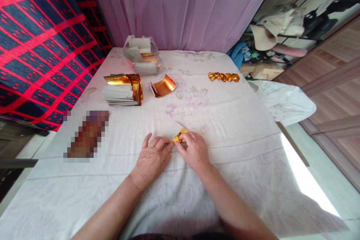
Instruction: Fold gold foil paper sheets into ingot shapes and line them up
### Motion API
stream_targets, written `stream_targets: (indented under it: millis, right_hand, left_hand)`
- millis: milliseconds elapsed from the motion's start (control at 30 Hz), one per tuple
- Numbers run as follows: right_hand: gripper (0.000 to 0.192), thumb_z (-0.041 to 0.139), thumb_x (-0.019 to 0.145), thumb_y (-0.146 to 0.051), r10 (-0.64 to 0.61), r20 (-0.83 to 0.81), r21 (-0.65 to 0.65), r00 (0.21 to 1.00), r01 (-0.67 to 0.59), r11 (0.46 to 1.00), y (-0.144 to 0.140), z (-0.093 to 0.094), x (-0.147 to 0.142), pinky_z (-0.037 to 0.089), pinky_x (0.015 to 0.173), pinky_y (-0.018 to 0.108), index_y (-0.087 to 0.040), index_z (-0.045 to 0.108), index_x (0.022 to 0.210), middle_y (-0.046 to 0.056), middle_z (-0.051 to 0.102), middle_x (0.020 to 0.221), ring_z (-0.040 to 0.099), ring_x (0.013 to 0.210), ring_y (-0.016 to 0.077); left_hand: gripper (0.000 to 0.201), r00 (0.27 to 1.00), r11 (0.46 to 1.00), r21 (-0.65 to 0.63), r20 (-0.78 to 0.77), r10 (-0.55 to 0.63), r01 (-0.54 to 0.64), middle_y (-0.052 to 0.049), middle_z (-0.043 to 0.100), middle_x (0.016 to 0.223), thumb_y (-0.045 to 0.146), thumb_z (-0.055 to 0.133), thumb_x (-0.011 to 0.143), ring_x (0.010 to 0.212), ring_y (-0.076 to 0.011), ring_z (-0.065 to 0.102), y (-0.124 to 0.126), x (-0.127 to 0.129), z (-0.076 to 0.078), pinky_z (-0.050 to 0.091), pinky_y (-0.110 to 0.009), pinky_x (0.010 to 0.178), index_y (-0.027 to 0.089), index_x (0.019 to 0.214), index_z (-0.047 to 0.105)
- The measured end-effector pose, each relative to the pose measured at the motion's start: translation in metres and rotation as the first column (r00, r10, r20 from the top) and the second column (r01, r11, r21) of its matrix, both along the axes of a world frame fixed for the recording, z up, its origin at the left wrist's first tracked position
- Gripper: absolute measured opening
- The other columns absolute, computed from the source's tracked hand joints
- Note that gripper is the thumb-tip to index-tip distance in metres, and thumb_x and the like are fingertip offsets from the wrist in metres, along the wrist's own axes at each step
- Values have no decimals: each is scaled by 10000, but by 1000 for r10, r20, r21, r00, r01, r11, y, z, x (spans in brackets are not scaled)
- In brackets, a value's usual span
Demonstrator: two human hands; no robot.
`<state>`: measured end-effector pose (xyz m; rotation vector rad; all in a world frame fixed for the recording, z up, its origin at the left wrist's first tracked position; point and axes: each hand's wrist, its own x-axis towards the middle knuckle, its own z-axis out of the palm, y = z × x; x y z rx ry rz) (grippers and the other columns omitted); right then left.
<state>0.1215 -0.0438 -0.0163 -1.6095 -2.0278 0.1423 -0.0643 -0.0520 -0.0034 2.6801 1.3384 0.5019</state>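
My left hand (153, 156) and my right hand (194, 150) meet at the middle of the white cloth-covered table (239, 127). Both pinch a small folded piece of gold paper (180, 135), which lies on the cloth between the fingertips. Only its top corner and a pale flap show; the rest is under my fingers. A stack of gold-and-white sheets (122, 89) lies at the far left. One curled gold sheet (163, 85) rests beside it. A row of several folded gold pieces (224, 77) lies at the far right.
A clear plastic bag of paper (143, 60) stands at the back by the purple curtain (180, 7). A pixelated object (87, 134) lies at the left. A red-and-blue checked cloth (36, 45) hangs on the left; clutter and a wooden floor are on the right.
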Motion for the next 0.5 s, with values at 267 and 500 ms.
stream_targets:
  millis: [267, 500]
  right_hand:
    - [31, 605, 850, -202, 19, -79, -41, 997, -23, 999, 0, 0, 2, 397, 732, 308, -221, 594, 828, 17, 660, 773, 597, 781, 193]
    - [136, 547, 804, -92, 77, -186, -50, 980, -88, 995, 4, -4, 11, 422, 728, 292, -210, 601, 843, 16, 666, 803, 602, 774, 178]
  left_hand:
    - [336, 1000, 1000, -13, -2, 0, 0, -46, 668, 1082, 193, 513, 924, 1044, -232, 578, 0, 0, 1, 261, -573, 1114, 256, 1236, 619]
    - [314, 1000, 1000, -19, 4, -2, 2, -44, 676, 1082, 206, 497, 937, 1037, -228, 582, 1, -1, 2, 253, -564, 1116, 258, 1218, 628]
